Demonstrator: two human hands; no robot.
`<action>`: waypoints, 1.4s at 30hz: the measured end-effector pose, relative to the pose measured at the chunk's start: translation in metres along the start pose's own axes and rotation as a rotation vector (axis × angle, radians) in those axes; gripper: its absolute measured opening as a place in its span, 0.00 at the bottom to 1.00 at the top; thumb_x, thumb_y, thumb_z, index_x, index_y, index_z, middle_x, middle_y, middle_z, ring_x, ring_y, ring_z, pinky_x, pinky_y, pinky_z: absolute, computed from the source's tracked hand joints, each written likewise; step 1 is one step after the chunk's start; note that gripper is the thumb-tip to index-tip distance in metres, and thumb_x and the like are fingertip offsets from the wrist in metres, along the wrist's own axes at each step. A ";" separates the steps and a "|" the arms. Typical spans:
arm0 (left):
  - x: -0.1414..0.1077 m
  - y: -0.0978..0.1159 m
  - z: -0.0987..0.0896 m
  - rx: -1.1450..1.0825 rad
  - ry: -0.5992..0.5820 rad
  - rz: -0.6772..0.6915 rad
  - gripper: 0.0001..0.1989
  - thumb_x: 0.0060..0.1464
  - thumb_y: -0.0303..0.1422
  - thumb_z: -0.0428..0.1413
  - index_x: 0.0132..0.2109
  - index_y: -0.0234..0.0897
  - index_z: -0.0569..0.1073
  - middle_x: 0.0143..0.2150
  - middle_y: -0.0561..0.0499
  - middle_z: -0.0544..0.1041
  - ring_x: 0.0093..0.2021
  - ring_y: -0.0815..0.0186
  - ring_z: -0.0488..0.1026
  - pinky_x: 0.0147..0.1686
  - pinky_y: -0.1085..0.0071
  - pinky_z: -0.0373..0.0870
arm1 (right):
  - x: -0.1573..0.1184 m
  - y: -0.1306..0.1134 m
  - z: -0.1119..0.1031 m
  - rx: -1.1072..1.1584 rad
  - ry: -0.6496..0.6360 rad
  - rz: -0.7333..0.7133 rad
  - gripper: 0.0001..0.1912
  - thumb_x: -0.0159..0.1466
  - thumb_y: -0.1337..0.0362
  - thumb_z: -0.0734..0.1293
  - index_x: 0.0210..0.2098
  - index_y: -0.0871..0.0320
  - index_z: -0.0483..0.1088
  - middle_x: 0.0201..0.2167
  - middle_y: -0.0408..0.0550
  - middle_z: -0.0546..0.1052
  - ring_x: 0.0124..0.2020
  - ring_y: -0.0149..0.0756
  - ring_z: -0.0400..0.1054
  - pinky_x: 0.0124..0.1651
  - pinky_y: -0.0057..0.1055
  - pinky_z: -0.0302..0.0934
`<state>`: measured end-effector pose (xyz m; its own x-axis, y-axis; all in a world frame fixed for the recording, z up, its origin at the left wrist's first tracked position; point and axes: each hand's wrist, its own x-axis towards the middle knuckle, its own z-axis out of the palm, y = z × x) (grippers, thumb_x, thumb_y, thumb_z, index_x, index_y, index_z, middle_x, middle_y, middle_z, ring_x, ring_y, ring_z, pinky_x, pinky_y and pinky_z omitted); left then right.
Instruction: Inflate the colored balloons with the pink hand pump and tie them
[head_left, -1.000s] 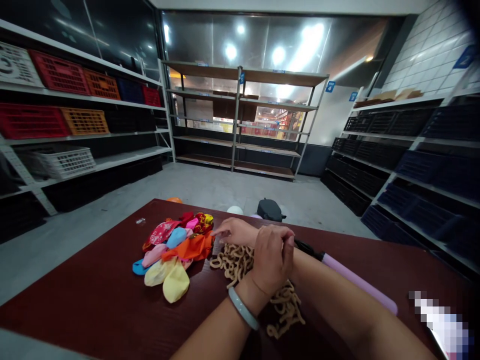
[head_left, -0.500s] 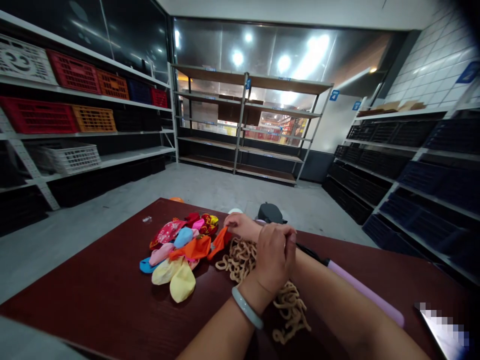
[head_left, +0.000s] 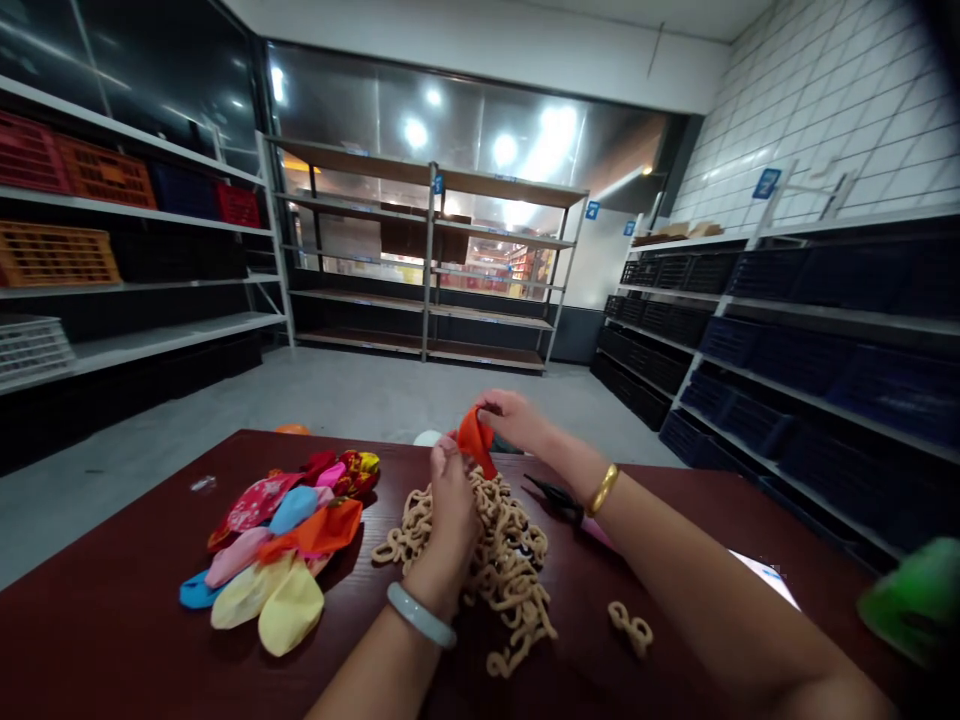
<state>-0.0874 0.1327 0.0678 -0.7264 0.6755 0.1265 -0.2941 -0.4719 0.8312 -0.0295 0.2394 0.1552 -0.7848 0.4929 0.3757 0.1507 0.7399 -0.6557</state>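
Observation:
My right hand (head_left: 517,418), with a gold bangle on its forearm, pinches the upper edge of a small orange cloth piece (head_left: 475,438). Fingers of my left hand (head_left: 454,490) close on the lower left side of the same piece; a pale bangle circles that wrist. Both hands hang over a heap of tan, cord-like loops (head_left: 517,560) on the dark red table (head_left: 142,560). Left of the heap lies a pile of soft coloured pieces: floral red (head_left: 255,505), light blue (head_left: 293,510), orange (head_left: 319,530), pink (head_left: 238,556) and pale yellow (head_left: 291,607).
One stray tan loop (head_left: 630,628) lies right of the heap. Beyond it are a black-and-purple object (head_left: 559,497), partly behind my right arm, and a lit screen (head_left: 765,575). A blurred green thing (head_left: 911,600) stands at the right edge. Crate-filled shelves line both sides.
My left hand has left my right wrist and moved to the orange cloth piece. My right hand has lifted that piece over the loops. The view has turned right.

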 end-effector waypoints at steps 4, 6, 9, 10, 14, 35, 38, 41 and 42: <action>-0.007 -0.008 0.010 -0.235 -0.155 -0.310 0.28 0.62 0.52 0.42 0.49 0.30 0.69 0.40 0.39 0.78 0.38 0.58 0.78 0.35 0.64 0.73 | -0.017 -0.001 -0.024 -0.234 -0.046 -0.085 0.10 0.60 0.73 0.63 0.29 0.57 0.75 0.32 0.45 0.73 0.34 0.33 0.62 0.41 0.27 0.55; -0.013 -0.008 0.013 -0.209 -0.234 -0.373 0.27 0.60 0.52 0.46 0.49 0.31 0.70 0.39 0.39 0.79 0.36 0.59 0.78 0.33 0.66 0.73 | -0.024 -0.002 -0.033 -0.326 -0.073 -0.091 0.11 0.60 0.74 0.63 0.28 0.58 0.75 0.32 0.47 0.73 0.31 0.32 0.61 0.38 0.27 0.53; -0.020 -0.009 0.016 -0.101 -0.350 -0.442 0.23 0.55 0.48 0.57 0.48 0.32 0.71 0.38 0.40 0.79 0.34 0.60 0.78 0.32 0.68 0.73 | -0.030 0.000 -0.040 -0.425 -0.121 -0.064 0.10 0.57 0.75 0.65 0.22 0.58 0.74 0.28 0.47 0.73 0.26 0.31 0.58 0.32 0.29 0.50; -0.022 -0.010 0.017 -0.062 -0.388 -0.465 0.22 0.53 0.45 0.60 0.47 0.32 0.71 0.38 0.41 0.79 0.34 0.61 0.78 0.31 0.68 0.73 | -0.031 0.002 -0.042 -0.448 -0.140 -0.051 0.10 0.55 0.75 0.65 0.21 0.58 0.74 0.26 0.46 0.73 0.24 0.31 0.57 0.30 0.29 0.48; -0.027 -0.021 0.018 0.090 -0.480 -0.509 0.22 0.45 0.40 0.66 0.43 0.34 0.70 0.33 0.46 0.78 0.27 0.67 0.75 0.25 0.75 0.68 | -0.034 0.016 -0.043 -0.493 -0.182 -0.015 0.10 0.53 0.76 0.66 0.21 0.57 0.75 0.23 0.45 0.74 0.22 0.30 0.56 0.27 0.29 0.46; 0.009 0.022 -0.002 -0.327 -0.111 -0.325 0.14 0.61 0.24 0.50 0.53 0.34 0.69 0.39 0.42 0.78 0.33 0.67 0.78 0.31 0.75 0.75 | -0.181 0.120 -0.072 -0.602 -0.152 0.489 0.35 0.47 0.52 0.75 0.54 0.52 0.71 0.53 0.57 0.74 0.53 0.55 0.66 0.50 0.41 0.58; 0.012 0.019 -0.004 -0.342 -0.089 -0.282 0.17 0.62 0.25 0.49 0.57 0.38 0.66 0.44 0.38 0.78 0.41 0.62 0.79 0.36 0.70 0.77 | -0.189 0.129 -0.060 -0.665 -0.206 0.538 0.27 0.47 0.53 0.75 0.46 0.53 0.74 0.45 0.57 0.77 0.46 0.54 0.71 0.43 0.39 0.60; 0.014 0.013 -0.006 -0.361 -0.096 -0.275 0.16 0.63 0.26 0.48 0.57 0.38 0.66 0.46 0.37 0.77 0.45 0.60 0.78 0.41 0.66 0.77 | -0.182 0.124 -0.046 -0.725 -0.094 0.488 0.21 0.54 0.54 0.69 0.46 0.53 0.72 0.44 0.55 0.78 0.44 0.51 0.73 0.39 0.37 0.60; 0.015 0.012 -0.006 -0.366 -0.090 -0.274 0.15 0.63 0.27 0.48 0.56 0.38 0.66 0.47 0.37 0.77 0.45 0.60 0.78 0.42 0.65 0.77 | -0.180 0.119 -0.041 -0.730 -0.036 0.436 0.22 0.56 0.55 0.68 0.50 0.53 0.70 0.46 0.55 0.77 0.44 0.50 0.72 0.39 0.37 0.60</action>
<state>-0.1051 0.1338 0.0763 -0.5392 0.8421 -0.0111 -0.6792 -0.4270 0.5969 0.1541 0.2578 0.0360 -0.5834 0.7966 0.1583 0.7841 0.6032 -0.1458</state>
